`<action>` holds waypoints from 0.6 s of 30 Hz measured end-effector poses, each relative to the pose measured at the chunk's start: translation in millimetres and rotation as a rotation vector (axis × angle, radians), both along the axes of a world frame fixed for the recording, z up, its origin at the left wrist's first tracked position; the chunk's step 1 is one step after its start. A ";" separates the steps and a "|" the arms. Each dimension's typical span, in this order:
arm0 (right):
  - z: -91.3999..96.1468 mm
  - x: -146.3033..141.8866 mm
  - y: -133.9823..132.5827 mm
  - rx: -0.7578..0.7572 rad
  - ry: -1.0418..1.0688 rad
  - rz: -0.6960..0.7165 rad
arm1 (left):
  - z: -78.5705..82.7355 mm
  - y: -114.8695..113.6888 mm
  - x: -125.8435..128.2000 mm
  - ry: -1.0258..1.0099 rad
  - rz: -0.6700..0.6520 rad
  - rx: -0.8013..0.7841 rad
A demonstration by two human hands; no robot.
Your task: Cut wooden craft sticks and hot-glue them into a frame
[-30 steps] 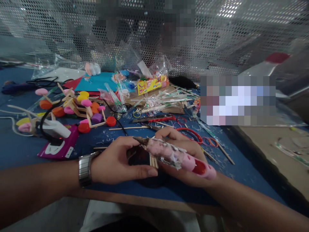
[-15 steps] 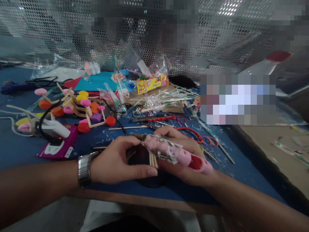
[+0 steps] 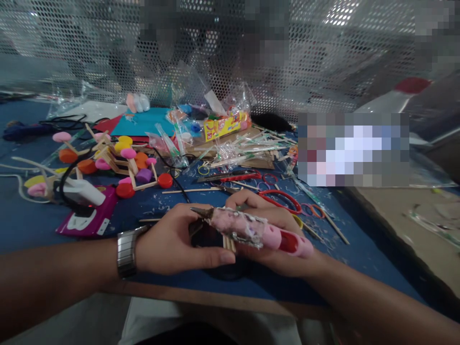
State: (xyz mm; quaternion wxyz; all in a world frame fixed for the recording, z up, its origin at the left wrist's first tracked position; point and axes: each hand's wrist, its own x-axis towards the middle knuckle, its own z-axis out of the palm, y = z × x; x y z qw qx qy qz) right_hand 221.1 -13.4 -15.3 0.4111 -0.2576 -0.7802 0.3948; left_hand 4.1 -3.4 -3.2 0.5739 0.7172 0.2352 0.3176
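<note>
My right hand is wrapped round a pink hot glue gun, whose handle is hidden. Its dark nozzle points left, and whitish, silvery residue cakes the barrel. A slot near the back shows red inside. My left hand, with a metal watch on the wrist, is closed round a few short wooden sticks lying side by side. Their ends show past the thumb, just below the glue gun; the rest is hidden. The nozzle is over the left fingers; I cannot tell whether it touches anything. Beneath both hands lies a dark round object.
Stick frames with coloured round pieces stand at left, behind a purple power strip with a white plug. Beyond my hands lie a red cutter, red-handled scissors, loose sticks and plastic wrappers. Cardboard is at right.
The glue gun has shifted slightly left, its nozzle dipping a little, so the barrel lies more level. My left hand has barely moved and keeps the sticks.
</note>
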 end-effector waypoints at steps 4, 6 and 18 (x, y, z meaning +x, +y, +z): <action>-0.5 -0.8 -0.4 0.004 0.009 0.025 | 0.6 0.7 -0.2 0.022 -0.010 0.014; -0.9 -1.2 -1.3 0.001 -0.002 0.014 | 0.4 0.8 -0.6 0.034 -0.003 0.032; -1.9 -2.4 -2.7 0.010 -0.006 -0.023 | 0.7 -1.2 0.2 0.059 0.018 0.027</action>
